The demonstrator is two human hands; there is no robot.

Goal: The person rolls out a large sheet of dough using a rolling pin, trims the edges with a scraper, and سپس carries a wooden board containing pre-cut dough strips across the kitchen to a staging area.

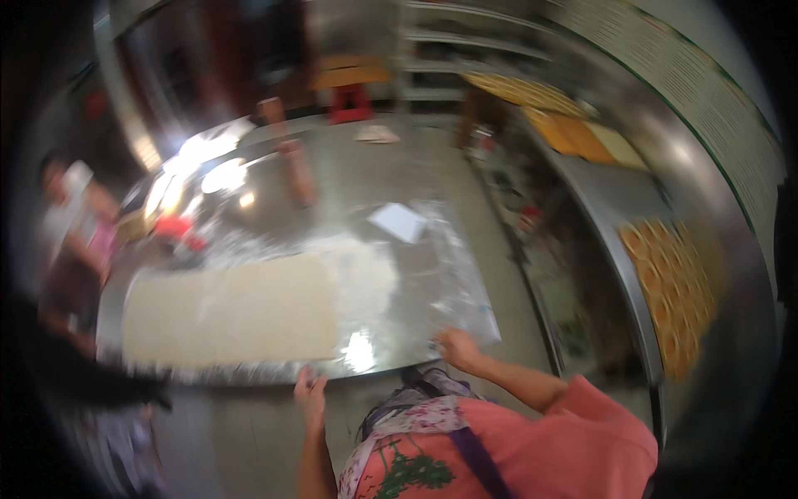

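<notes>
A wide, flat sheet of pale dough [233, 312] lies on the floured steel table [332, 183], reaching close to its front edge. Just below the dough's near right corner is my left hand [310, 397], fingers a little apart, with nothing visible in it. My right hand [457, 349] is at the table's front edge, further right. Its fingers are curled; whether they hold anything is too blurred to make out. Loose flour [370, 270] covers the steel beside the dough. Beyond it lies a white square sheet [399, 222].
A thick brownish roller [299, 173] rests toward the table's far side, near a red object [176, 229]. At the left edge stands another person [79, 216]. Along the right runs a steel counter [594, 195] bearing a tray of round yellow pastries [669, 291]. Shelves [474, 37] stand behind.
</notes>
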